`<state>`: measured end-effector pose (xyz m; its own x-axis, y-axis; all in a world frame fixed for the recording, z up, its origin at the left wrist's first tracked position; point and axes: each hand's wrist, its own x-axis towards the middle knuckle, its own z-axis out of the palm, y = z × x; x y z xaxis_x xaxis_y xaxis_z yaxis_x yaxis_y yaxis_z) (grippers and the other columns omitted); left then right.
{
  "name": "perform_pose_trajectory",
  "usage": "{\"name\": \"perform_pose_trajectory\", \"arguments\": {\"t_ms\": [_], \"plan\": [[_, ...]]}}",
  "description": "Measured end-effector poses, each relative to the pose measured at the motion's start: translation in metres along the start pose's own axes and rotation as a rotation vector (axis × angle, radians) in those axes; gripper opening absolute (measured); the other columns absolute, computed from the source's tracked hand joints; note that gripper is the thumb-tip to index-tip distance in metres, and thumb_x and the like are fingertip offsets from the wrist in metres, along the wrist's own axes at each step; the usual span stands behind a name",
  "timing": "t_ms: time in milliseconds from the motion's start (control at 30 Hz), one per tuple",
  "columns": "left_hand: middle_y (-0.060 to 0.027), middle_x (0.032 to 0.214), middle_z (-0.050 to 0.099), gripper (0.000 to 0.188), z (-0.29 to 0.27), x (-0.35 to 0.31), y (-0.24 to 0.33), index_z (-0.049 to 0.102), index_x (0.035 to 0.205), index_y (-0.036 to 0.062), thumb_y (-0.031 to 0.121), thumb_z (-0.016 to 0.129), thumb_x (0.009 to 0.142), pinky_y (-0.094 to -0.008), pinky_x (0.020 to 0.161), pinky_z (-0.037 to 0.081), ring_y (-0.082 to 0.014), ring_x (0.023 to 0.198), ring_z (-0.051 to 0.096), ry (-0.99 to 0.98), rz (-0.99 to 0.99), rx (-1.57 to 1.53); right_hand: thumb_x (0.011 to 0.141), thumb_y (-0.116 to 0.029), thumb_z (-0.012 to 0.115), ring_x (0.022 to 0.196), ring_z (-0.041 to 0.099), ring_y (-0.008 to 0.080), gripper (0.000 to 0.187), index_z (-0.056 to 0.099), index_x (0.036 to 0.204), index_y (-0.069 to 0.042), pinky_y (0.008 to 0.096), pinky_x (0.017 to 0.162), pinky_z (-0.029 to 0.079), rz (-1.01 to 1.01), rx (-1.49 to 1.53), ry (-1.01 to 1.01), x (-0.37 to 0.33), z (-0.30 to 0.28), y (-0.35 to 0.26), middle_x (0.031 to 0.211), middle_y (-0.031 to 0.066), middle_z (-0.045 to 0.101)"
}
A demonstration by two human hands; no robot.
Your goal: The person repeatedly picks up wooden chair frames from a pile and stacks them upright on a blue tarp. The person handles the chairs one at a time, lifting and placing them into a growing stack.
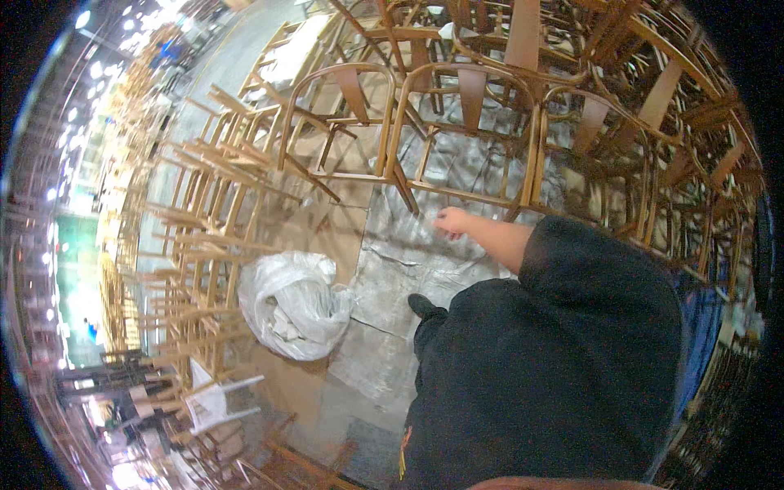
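My right hand point(452, 222) reaches out from a short black sleeve point(572, 261), just in front of a brown wooden chair frame point(465, 131). Its fingers are loosely bent and a little apart, with nothing visible in them. The chair frame has a curved back rail, a flat middle splat and no seat panel. A similar chair frame point(343, 122) stands to its left. Between hand and chair legs a small gap seems to show, though touching cannot be ruled out. My left hand is out of view.
Grey, stained sheeting point(392, 253) and brown cardboard point(286, 220) cover the floor by my shoe point(420, 305). A bulky white plastic bag point(298, 310) lies to the left. Pale wooden chair frames point(204, 229) are stacked beyond it. More brown chairs point(653, 106) crowd the right.
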<state>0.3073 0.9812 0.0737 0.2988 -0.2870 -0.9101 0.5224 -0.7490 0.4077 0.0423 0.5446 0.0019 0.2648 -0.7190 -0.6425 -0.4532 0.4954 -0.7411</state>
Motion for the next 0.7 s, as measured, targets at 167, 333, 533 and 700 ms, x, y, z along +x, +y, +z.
{"name": "perform_pose_trajectory", "arguments": {"t_ms": [167,333,533,700], "plan": [[-0.0234,0.121,0.06,0.044,-0.046,0.066,0.174,0.049,0.132,-0.0021,0.025,0.048,0.098,-0.0526,0.078,0.057,-0.0393,0.1,0.067,0.002,0.02,0.155,0.088,-0.034,0.068,0.069,0.073,0.0327,0.033,0.071,0.093,-0.002,0.0473,0.06,0.059,0.631,0.123,0.369,0.002,0.005,0.079,0.083,0.0167,0.073],[-0.0242,0.128,0.06,0.048,-0.064,0.152,0.353,0.047,0.138,-0.0023,0.025,0.046,0.098,-0.0532,0.083,0.058,-0.0402,0.106,0.067,0.014,0.063,0.197,0.064,-0.011,0.082,0.075,0.072,0.0348,0.026,0.07,0.085,-0.005,0.0459,0.07,0.06,0.071,-0.919,0.347,-0.046,-0.009,0.152,0.083,0.0168,0.07],[-0.0254,0.137,0.058,0.054,0.028,0.237,0.584,0.043,0.145,-0.0035,0.026,0.045,0.099,-0.0542,0.089,0.058,-0.0429,0.113,0.066,0.035,0.191,0.346,0.069,-0.017,0.082,0.074,0.071,0.0356,0.027,0.068,0.089,-0.004,0.0469,0.068,0.059,0.195,-0.777,0.533,-0.003,0.04,0.119,0.082,0.0163,0.07],[-0.0225,0.128,0.064,0.039,0.181,0.299,0.684,0.051,0.133,0.0007,0.024,0.054,0.101,-0.0482,0.073,0.06,-0.0395,0.101,0.071,-0.248,0.24,0.4,0.08,-0.032,0.077,0.073,0.07,0.0385,0.035,0.066,0.095,-0.002,0.0494,0.065,0.058,0.334,0.308,0.453,0.141,0.068,0.019,0.084,0.0177,0.069]]}}
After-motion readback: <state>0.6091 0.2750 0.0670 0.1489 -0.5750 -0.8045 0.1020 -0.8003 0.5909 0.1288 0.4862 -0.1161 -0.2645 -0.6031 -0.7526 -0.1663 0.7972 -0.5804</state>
